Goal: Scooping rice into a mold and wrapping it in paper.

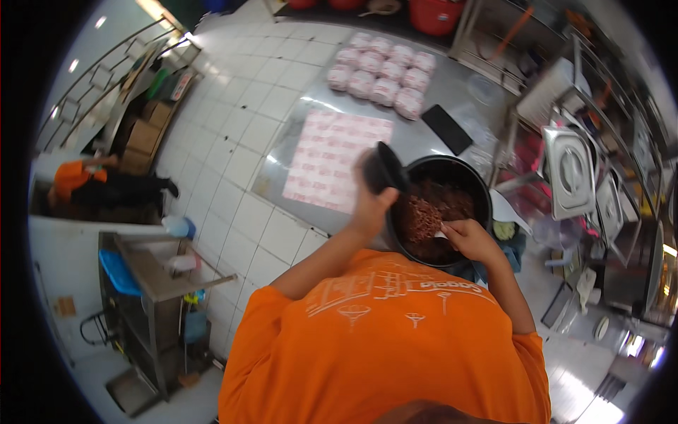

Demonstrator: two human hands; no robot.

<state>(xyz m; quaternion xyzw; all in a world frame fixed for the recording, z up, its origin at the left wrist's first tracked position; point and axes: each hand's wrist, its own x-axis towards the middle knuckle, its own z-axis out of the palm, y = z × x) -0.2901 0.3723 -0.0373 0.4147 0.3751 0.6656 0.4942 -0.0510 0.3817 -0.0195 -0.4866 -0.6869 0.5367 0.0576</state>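
My left hand [371,206] grips a small black bowl [384,168], tilted on its side by the left rim of a large black pot [484,193]. Inside the pot lies dark reddish-brown food, with a loose, grain-like heap [424,218] on the near left. My right hand [469,238] reaches over the near right rim, fingers closed on a white utensil [440,234] at the heap; its far end is hidden. A sheet of pink-and-white printed paper [328,159] lies flat to the left. Beyond it, several wrapped bundles [381,74] sit in rows.
A black flat slab, perhaps a phone [447,129], lies on the steel table [270,169] behind the pot. Metal lids [569,172] stand in a cluttered rack at right. Near the pot's right side is a blue cloth [514,252]. Another person [79,177] is far left.
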